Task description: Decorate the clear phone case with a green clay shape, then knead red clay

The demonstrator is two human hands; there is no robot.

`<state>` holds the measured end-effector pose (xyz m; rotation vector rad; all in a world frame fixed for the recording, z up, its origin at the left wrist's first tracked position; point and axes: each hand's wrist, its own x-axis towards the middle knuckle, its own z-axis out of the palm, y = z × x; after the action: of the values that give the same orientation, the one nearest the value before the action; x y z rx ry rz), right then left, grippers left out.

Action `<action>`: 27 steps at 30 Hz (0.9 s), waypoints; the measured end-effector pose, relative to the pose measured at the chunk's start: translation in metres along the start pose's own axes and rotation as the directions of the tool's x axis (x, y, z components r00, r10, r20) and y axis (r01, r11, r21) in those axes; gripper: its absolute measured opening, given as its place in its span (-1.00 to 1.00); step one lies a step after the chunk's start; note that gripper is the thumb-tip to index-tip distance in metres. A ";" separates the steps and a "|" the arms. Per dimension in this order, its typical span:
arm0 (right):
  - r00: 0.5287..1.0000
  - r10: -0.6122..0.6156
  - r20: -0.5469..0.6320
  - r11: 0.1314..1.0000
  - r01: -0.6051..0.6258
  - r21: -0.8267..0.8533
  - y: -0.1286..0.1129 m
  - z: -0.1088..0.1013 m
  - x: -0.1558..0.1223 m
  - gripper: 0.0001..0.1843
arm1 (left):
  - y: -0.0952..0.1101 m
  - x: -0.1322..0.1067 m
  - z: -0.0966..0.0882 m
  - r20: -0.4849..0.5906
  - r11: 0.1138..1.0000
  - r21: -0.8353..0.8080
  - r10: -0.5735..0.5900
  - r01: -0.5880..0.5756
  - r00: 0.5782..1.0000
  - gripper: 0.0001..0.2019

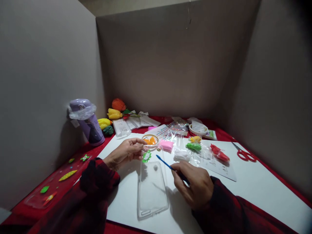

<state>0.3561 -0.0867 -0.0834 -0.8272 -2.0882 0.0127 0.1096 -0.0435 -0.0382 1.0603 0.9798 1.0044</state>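
Clear case (152,188) lies between left hand (124,152), right hand (195,185).

bare white sheet (255,182) right, clay bags (195,148) crowding behind

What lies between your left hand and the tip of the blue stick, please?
In the head view, a green flower piece on the clear phone case lies between left hand and blue stick.

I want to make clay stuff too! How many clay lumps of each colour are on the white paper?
Orange clay: 1
Pink clay: 1
Yellow clay: 1
Green clay: 1
White clay: 1
Red clay: 1
Total: 6
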 end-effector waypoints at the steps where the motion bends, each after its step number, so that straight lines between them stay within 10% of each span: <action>1: 1.000 -0.008 -0.020 1.000 0.008 0.016 -0.003 0.000 0.000 -0.83 | 0.000 0.000 0.001 0.011 1.000 -0.003 0.001 -0.001 1.000 -0.74; 27: 0.989 -0.121 -0.081 0.993 0.122 0.006 -0.009 0.005 -0.004 -0.80 | -0.001 -0.004 0.006 0.123 0.995 0.099 -0.014 0.002 0.992 -0.73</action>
<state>0.3489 -0.0947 -0.0864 -0.6819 -2.0574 -0.0738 0.1143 -0.0486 -0.0377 1.1855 0.9389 0.8804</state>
